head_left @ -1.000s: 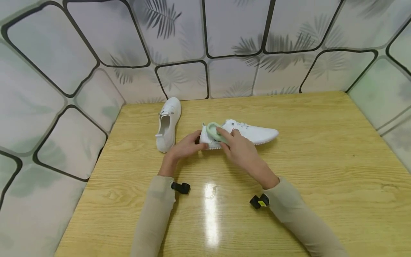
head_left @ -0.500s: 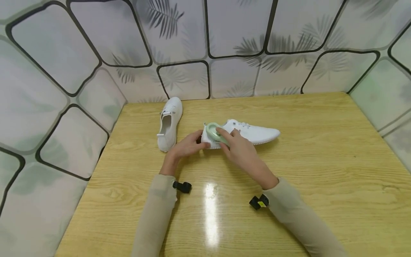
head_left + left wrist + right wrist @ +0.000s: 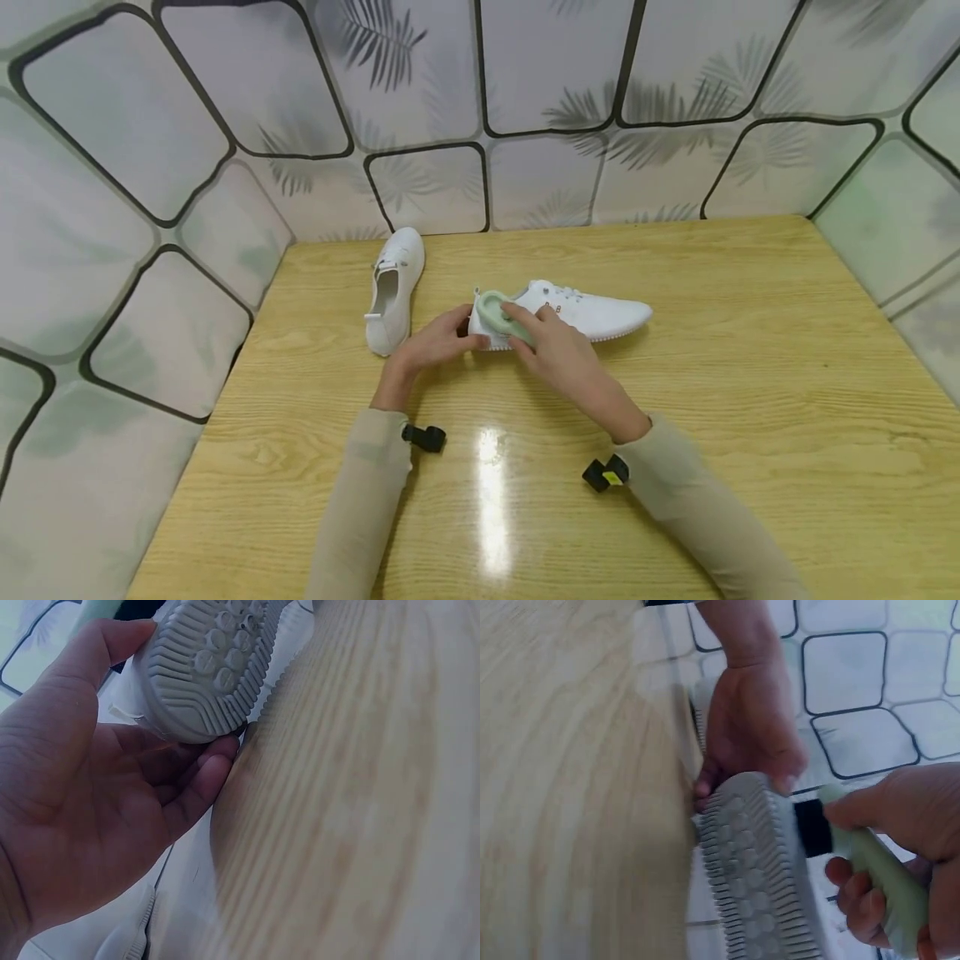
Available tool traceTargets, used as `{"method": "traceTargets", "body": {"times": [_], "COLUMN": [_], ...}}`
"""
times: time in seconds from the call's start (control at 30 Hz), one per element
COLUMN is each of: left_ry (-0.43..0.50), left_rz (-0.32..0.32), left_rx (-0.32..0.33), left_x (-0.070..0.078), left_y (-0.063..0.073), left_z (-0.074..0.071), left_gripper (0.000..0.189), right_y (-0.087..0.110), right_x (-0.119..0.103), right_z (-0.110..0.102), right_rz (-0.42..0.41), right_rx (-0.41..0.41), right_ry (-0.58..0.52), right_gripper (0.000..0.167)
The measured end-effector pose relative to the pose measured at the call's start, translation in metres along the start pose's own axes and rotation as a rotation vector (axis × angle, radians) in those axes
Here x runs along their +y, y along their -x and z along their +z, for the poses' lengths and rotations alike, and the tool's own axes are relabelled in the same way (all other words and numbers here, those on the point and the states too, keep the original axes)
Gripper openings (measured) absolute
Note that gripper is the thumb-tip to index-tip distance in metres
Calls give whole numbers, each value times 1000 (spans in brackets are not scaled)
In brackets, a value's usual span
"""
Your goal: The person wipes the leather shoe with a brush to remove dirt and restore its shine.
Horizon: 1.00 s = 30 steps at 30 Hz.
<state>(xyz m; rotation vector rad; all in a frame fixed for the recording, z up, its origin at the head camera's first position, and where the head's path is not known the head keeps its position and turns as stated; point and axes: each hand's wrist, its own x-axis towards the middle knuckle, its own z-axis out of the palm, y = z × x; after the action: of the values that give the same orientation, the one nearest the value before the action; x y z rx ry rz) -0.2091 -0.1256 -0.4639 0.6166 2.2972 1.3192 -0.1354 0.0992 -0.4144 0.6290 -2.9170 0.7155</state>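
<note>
A white lace-up shoe [image 3: 607, 317] lies tilted on its side, toe to the right, its ridged sole [image 3: 217, 667] facing the wearer. My left hand [image 3: 441, 340] grips its heel, thumb on the near side and fingers curled behind. My right hand [image 3: 558, 350] holds a pale green brush [image 3: 889, 889] by its handle, index finger stretched along the top. The brush's black bristles [image 3: 814, 826] press against the shoe's upper near the heel. Part of the shoe's side is hidden under the brush head.
A second white shoe [image 3: 396, 287] stands upright at the left back of the wooden table [image 3: 750, 417], toe toward the wall. Patterned cloth walls [image 3: 540, 179] enclose the table at the back and both sides.
The brush head has shifted slightly left toward the heel, uncovering small lettering on the shoe's side. The left hand keeps its hold, and the other shoe stays put.
</note>
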Motion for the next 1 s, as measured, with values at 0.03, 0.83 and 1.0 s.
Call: {"method": "traceTargets", "body": {"times": [0.03,0.83,1.0], "left_ry": [0,-61,-65], "left_rz": [6,-25,-24], "left_rx": [-1,17,20], "left_x": [-1,-5,-4], "left_y": [0,-2,-2], "left_z": [0,-1,-1], "left_gripper": [53,51,51], "right_y": [1,0,1], "right_x": [-1,13,16], "right_z": [-1,-9,-17], "right_rz": [1,9,71], "right_rx": [-14,-33,-47], "right_ry": [-1,-28,-20], "right_gripper": [48,49,50]}}
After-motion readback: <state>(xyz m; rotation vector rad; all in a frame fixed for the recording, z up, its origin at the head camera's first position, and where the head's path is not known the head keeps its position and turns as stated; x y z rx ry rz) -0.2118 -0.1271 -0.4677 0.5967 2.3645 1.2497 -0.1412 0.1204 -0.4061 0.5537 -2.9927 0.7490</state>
